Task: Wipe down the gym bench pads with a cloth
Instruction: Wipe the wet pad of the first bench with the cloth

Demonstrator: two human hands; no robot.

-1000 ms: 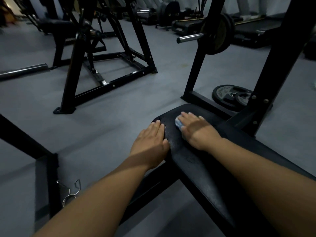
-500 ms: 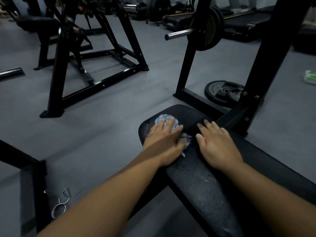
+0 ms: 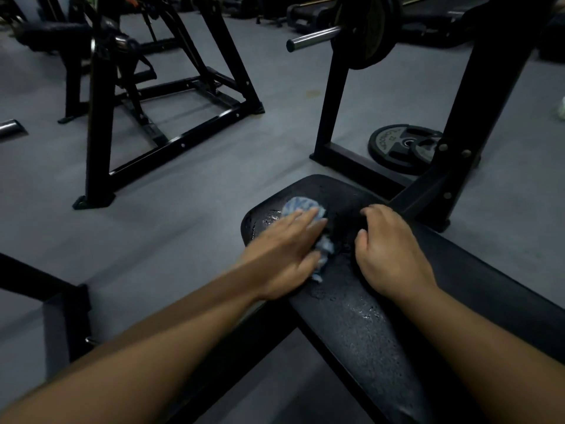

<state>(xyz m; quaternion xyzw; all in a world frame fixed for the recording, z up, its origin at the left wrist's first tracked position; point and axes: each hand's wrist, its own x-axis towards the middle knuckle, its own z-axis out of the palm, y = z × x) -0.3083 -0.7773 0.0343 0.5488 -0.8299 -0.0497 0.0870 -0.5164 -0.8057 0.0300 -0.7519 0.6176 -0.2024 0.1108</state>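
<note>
A black bench pad runs from the lower right up to its rounded far end, its surface wet with droplets. A small blue-and-white cloth lies near that far end. My left hand presses flat on the cloth with straight fingers, covering most of it. My right hand rests on the pad just right of the cloth, its fingers curled under with nothing in them.
Black rack uprights stand behind the bench with a loaded barbell end overhead. A weight plate lies on the grey floor. Another black frame stands to the left. A steel bar end pokes in at the left edge.
The cloth passed from under my right hand to under my left hand, which moved onto the pad's far end. My right hand shifted right and its fingers have curled.
</note>
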